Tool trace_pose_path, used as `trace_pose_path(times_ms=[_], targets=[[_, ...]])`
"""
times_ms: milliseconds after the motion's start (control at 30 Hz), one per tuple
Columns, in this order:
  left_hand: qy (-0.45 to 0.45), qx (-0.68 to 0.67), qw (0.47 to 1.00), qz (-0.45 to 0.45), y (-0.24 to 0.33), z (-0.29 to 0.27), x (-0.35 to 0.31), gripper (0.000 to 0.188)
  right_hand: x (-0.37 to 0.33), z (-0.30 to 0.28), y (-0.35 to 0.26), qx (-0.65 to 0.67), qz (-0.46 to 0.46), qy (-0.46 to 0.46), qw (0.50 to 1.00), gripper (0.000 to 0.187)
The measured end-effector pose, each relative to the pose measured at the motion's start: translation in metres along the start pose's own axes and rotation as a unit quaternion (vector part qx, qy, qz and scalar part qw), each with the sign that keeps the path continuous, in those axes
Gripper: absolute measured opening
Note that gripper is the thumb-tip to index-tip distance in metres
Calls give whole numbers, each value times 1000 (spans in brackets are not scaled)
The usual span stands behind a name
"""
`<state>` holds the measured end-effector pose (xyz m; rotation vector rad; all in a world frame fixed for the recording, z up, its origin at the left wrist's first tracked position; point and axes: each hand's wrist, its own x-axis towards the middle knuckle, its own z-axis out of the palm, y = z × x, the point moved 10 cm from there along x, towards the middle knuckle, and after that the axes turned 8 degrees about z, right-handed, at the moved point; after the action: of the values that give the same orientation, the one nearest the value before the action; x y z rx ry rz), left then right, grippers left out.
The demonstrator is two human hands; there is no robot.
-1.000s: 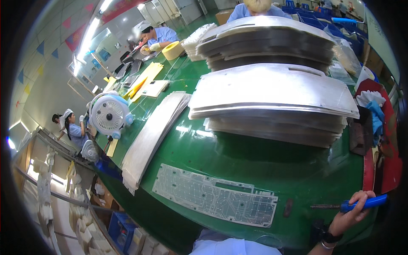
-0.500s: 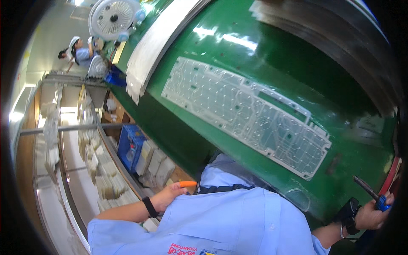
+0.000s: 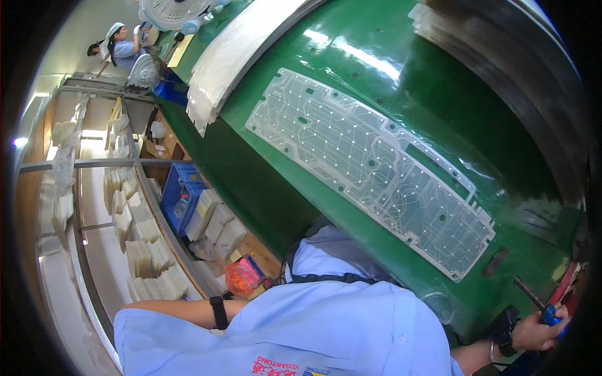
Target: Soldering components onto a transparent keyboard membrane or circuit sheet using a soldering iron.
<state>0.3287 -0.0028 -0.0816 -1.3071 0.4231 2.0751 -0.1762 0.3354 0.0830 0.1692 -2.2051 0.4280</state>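
My right hand (image 3: 540,332), at the lower right, is closed around a blue-handled tool (image 3: 549,313) whose thin dark shaft points up and left; its exact kind is unclear. My left forearm (image 3: 179,311) wears a black band, and the hand beyond it is hidden behind my light-blue shirt. On the green table (image 3: 276,182) lies a translucent keyboard membrane sheet (image 3: 351,150), flat and slanting down to the right, with pale traces and dots. The right hand is apart from it, past its lower right end.
Curved stacks of sheets, one pale (image 3: 235,56) and one dark (image 3: 501,69), stand beyond the membrane. At left are shelves with white bundles (image 3: 147,257), a blue crate (image 3: 179,197) and an orange-pink package (image 3: 243,276). A fan (image 3: 175,9) and people (image 3: 122,50) are farther back.
My left hand, which held an orange item, has gone out of sight behind my shirt. The orange-pink package has come into view. My view has shifted; my right hand still grips the tool.
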Motion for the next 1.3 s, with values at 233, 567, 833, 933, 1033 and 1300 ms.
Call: trace_pose_path(times_ms=[233,567,833,933,1033,1300], targets=[[-67,259,958,106,63,9,24,25,-3,-13,-80,104,-23,0,994,56],[2,721,499,481,292,273,-112,24,-21,-7,-51,443,297,82,842,20],[159,576,-96,796,362,440,-127,46,-8,4,-60,494,295,68,815,14],[209,619,-144,744,379,460,-96,37,-8,4,-60,492,290,69,818,13],[123,625,-96,765,379,465,-105,16,-9,0,-62,490,294,66,818,12],[97,595,-37,797,396,455,-115,13,-10,-2,-64,500,290,60,814,12]])
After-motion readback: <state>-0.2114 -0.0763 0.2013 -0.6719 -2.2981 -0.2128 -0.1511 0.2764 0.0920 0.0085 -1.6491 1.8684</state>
